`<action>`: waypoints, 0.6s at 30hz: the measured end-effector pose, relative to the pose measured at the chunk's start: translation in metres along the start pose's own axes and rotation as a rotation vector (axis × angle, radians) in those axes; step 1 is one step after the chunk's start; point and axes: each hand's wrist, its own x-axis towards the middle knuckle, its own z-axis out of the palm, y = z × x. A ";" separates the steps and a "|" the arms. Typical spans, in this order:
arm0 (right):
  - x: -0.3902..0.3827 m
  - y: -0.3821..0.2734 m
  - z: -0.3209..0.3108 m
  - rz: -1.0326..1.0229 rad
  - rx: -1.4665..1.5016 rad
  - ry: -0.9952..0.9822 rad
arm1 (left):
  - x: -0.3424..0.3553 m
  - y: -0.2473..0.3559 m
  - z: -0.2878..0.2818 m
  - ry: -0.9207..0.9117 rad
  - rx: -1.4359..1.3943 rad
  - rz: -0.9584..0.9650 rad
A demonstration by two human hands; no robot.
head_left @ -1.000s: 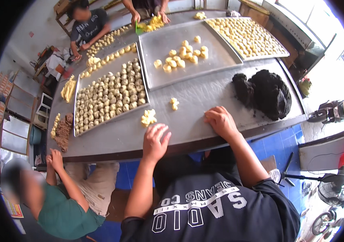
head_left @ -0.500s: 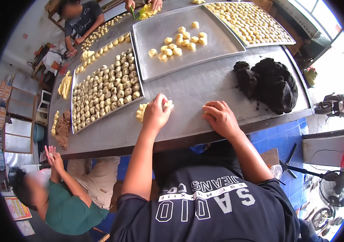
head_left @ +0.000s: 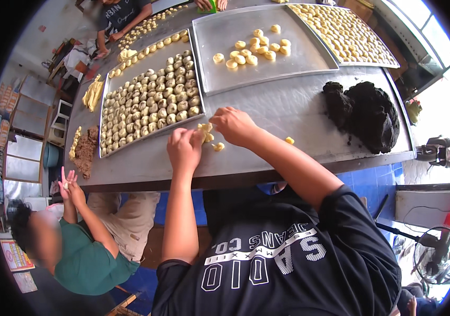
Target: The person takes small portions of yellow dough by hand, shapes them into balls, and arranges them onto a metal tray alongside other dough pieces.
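Dough (head_left: 205, 131), pale yellow, lumpy: near side of the table (head_left: 283, 110), just beside the left tray's near right corner. Left hand (head_left: 185, 150): fingers curled, at the dough's left. Right hand (head_left: 234, 126): fingers half bent, at its right; whether either grips any, we cannot tell. Small bit (head_left: 218, 147): just right of the dough. Second bit (head_left: 289, 140): farther right. Advice: we would steady the lump lefthanded and pinch with light fingertips, keeping pieces even.

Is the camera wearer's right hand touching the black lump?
No: the right hand is beside small yellow dough pieces, left of the black lump.
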 end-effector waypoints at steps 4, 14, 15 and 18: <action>0.006 0.005 0.017 0.008 -0.053 0.086 | 0.002 0.007 0.009 -0.210 -0.208 -0.099; -0.014 -0.011 0.004 0.348 0.873 0.136 | -0.007 -0.001 0.000 -0.291 -1.195 -0.578; -0.014 -0.010 0.005 0.410 1.055 0.158 | -0.007 0.000 -0.002 -0.293 -1.194 -0.583; -0.018 -0.006 0.004 0.476 1.308 0.131 | -0.007 0.002 -0.009 -0.254 -1.320 -0.579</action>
